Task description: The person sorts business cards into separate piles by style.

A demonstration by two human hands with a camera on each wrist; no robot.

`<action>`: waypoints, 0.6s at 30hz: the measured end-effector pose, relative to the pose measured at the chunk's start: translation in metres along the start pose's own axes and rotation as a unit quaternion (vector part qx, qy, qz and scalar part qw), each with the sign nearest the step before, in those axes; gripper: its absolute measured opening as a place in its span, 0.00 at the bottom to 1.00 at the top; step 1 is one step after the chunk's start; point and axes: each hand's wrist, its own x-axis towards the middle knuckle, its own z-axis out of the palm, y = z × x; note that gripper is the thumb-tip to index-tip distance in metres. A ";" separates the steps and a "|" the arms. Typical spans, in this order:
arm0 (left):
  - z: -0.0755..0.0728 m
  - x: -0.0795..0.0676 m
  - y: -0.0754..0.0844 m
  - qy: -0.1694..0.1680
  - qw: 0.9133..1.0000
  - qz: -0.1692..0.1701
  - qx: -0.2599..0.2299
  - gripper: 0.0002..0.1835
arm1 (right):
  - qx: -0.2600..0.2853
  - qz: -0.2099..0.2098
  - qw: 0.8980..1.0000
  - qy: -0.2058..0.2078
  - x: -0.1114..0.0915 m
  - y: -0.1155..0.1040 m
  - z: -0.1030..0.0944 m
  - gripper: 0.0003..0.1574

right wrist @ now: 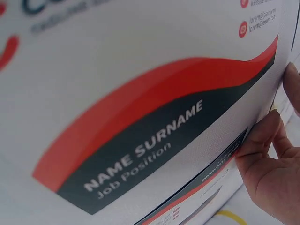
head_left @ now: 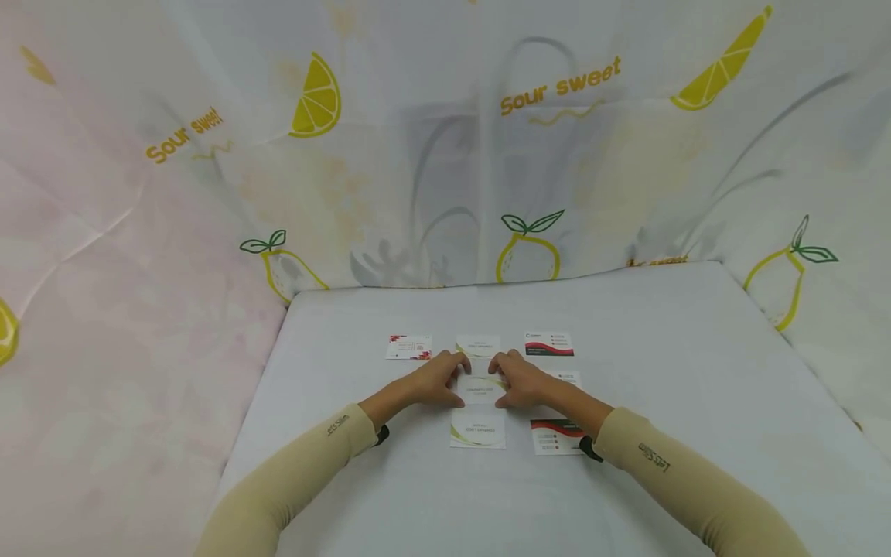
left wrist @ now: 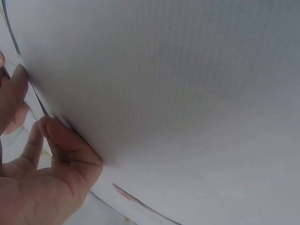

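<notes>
In the head view, three white business cards with green curves form a middle column on the white table. My left hand (head_left: 437, 379) holds the left edge of the middle business card (head_left: 480, 391), thumb and forefinger at its corners. At the same card's right edge, my right hand (head_left: 520, 381) grips in the same way. The far card (head_left: 477, 344) lies just past my fingertips, the near card (head_left: 477, 430) just below my thumbs. Both wrist views show thumb and fingers at the table surface; the held card is barely visible there.
Red-and-black business cards (head_left: 548, 344) lie in a column on the right, partly covered by my right hand and forearm. A card with red flowers (head_left: 409, 347) is at the far left. A lemon-print curtain (head_left: 445, 155) hangs behind the table (head_left: 668, 363).
</notes>
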 end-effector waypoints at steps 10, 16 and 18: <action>-0.002 -0.001 0.004 -0.004 1.000 -0.009 -0.005 0.27 | 0.009 0.019 1.000 0.000 -0.002 -0.002 0.000 0.32; -0.003 -0.002 0.004 -0.005 1.000 -0.008 0.001 0.27 | 0.009 0.024 1.000 -0.002 -0.001 -0.002 0.002 0.32; -0.002 -0.003 0.004 -0.004 1.000 -0.006 0.000 0.27 | 0.009 0.026 1.000 -0.001 -0.001 -0.002 0.003 0.32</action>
